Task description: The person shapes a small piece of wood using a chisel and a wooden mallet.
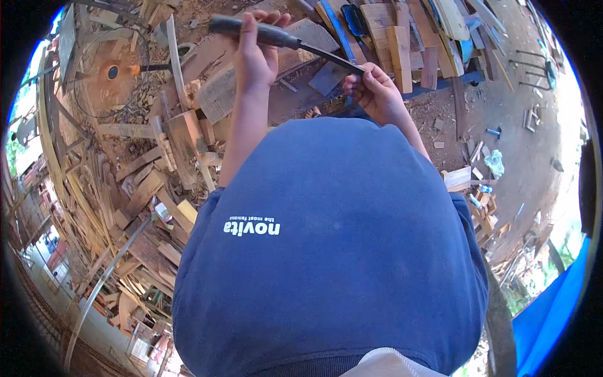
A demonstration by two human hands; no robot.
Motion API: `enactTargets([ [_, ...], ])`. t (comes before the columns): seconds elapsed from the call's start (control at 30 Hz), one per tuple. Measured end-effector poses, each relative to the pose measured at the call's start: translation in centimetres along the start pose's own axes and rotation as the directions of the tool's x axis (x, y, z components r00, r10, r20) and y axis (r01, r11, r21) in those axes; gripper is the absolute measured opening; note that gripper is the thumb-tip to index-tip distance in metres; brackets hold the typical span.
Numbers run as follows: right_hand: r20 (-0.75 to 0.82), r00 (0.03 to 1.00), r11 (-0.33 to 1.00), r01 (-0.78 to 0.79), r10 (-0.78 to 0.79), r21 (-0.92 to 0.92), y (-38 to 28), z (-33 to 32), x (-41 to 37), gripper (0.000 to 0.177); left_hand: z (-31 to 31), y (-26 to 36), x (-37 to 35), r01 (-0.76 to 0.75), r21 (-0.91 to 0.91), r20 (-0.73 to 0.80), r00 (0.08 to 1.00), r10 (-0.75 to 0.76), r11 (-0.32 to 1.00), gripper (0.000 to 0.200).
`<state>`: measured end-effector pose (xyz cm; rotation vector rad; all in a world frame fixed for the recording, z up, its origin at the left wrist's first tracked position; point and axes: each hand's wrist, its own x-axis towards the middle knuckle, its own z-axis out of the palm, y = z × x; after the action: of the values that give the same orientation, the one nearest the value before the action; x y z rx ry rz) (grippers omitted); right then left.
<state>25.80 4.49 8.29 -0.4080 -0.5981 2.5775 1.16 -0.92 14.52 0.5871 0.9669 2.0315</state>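
A long tool (270, 35), with a thick dark handle and a narrow dark metal blade, is held up in front of the chest. My left hand (259, 53) is wrapped round its handle, thumb towards me. The blade slants down to the right, and my right hand (375, 93) pinches its tip between thumb and fingers. Below the blade lie a thick wooden board (220, 94) and a flat grey piece (328, 78).
A round wire fan (112, 72) stands at the upper left. Wood offcuts (147, 195) are heaped on the left, and planks (402, 53) lie at the upper right. A hammer-like tool (494, 132) and a crumpled plastic bag (495, 163) lie on the floor at right.
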Motion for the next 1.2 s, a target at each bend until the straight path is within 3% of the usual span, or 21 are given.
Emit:
enactTargets([
  [0.07, 0.022, 1.000, 0.999, -0.014, 0.013, 0.045, -0.7, 0.4, 0.5, 0.019, 1.0, 0.3, -0.2, 0.030, -0.160, -0.277, 0.958, -0.074, 0.987, 0.035],
  [0.1, -0.005, 0.999, 0.999, -0.042, 0.042, -0.005, -1.0, 0.9, 0.7, 0.018, 0.5, 0.0, -0.1, 0.026, -0.148, -0.285, 0.956, -0.068, 0.989, 0.035],
  [0.17, -0.027, 0.997, 0.997, -0.067, 0.066, -0.046, -1.3, 0.9, 1.1, 0.018, -1.6, -1.3, 0.0, -0.057, -0.109, -0.614, 0.789, -0.022, 0.992, 0.035],
  [0.23, -0.144, 0.980, 0.801, -0.193, 0.135, -0.566, -2.2, -0.3, 1.2, 0.022, -2.1, -1.2, -0.1, -0.068, -0.115, -0.621, 0.783, -0.019, 0.991, 0.033],
  [0.27, -0.205, 0.979, 0.592, -0.172, 0.011, -0.788, -2.2, -2.2, 1.0, 0.022, -1.9, -1.0, -0.3, -0.107, -0.058, -0.626, 0.778, 0.047, 0.993, 0.030],
  [0.3, -0.209, 0.978, 0.592, -0.171, 0.005, -0.787, -2.8, -3.3, 0.3, 0.022, -1.7, -1.0, -0.3, -0.147, -0.004, -0.628, 0.770, 0.112, 0.989, 0.028],
  [0.37, -0.381, 0.860, 0.156, -0.348, -0.339, -0.924, -4.3, -5.3, -1.1, 0.020, -2.3, -1.4, -0.1, -0.139, 0.000, -0.617, 0.779, 0.110, 0.990, 0.019],
  [0.43, -0.429, 0.784, 0.192, -0.384, -0.448, -0.903, -5.4, -8.5, -2.5, 0.023, -2.8, -2.0, 0.2, -0.102, 0.181, -0.503, 0.845, 0.181, 0.978, 0.021],
  [0.47, -0.432, 0.782, 0.197, -0.385, -0.450, -0.902, -5.8, -10.2, -3.1, 0.023, -2.8, -2.4, 0.3, -0.099, 0.183, -0.499, 0.848, 0.179, 0.978, 0.021],
  [0.53, -0.393, 0.737, -0.003, -0.472, -0.550, -0.882, -6.5, -12.5, -4.0, 0.027, -2.3, -3.3, 0.5, -0.105, 0.248, -0.395, 0.897, 0.200, 0.963, 0.025],
  [0.67, -0.465, 0.729, 0.008, -0.534, -0.502, -0.845, -5.9, -14.4, -4.5, 0.039, -1.2, -4.3, 1.1, -0.110, 0.317, -0.332, 0.918, 0.219, 0.942, 0.030],
  [0.73, -0.443, 0.742, -0.005, -0.515, -0.502, -0.857, -4.8, -15.2, -4.3, 0.045, -1.1, -5.0, 1.6, -0.154, 0.523, -0.240, 0.917, 0.318, 0.839, 0.034],
  [0.87, -0.383, 0.765, -0.065, -0.481, -0.518, -0.874, -3.5, -15.3, -3.8, 0.049, -0.9, -5.9, 2.1, -0.116, 0.562, -0.248, 0.921, 0.300, 0.819, 0.038],
  [0.97, -0.415, 0.746, -0.031, -0.502, -0.521, -0.864, -4.0, -14.5, -3.7, 0.051, -1.3, -6.6, 2.4, -0.160, 0.604, -0.152, 0.938, 0.310, 0.781, 0.043],
  [1.03, -0.433, 0.742, -0.010, -0.509, -0.512, -0.861, -4.2, -14.8, -3.6, 0.051, -1.0, -6.8, 2.4, -0.098, 0.793, -0.132, 0.936, 0.326, 0.602, 0.043],
  [1.2, -0.464, 0.721, 0.021, -0.530, -0.515, -0.848, -4.3, -14.6, -3.0, 0.053, -1.6, -7.3, 3.5, -0.211, 0.796, 0.007, 0.940, 0.340, 0.567, 0.039],
])
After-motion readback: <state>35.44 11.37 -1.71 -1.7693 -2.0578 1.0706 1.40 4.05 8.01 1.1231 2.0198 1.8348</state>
